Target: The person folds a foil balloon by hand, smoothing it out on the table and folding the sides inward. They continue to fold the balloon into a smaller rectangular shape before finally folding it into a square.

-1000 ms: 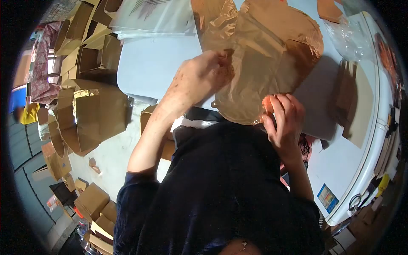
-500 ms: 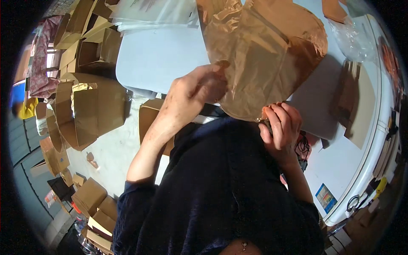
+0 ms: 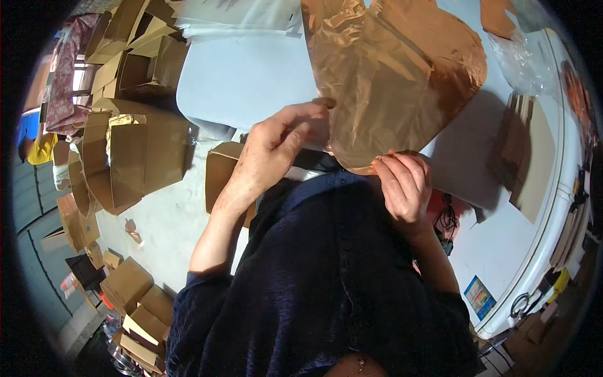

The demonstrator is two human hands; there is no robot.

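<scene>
Brown cardboard boxes (image 3: 129, 157) sit piled left of the white table (image 3: 251, 75). Over the table's near edge, the left hand (image 3: 273, 147) has loose, half-open fingers, and its fingertips touch the side of a shiny, crinkly copper foil balloon (image 3: 396, 75). The right hand (image 3: 402, 185) pinches the balloon's narrow bottom tip between curled fingers. Since a second ago, the balloon has lifted higher and the left hand has opened.

Packing workshop — stacked cardboard boxes (image 3: 129, 160), white worktable (image 3: 251, 75)
</scene>
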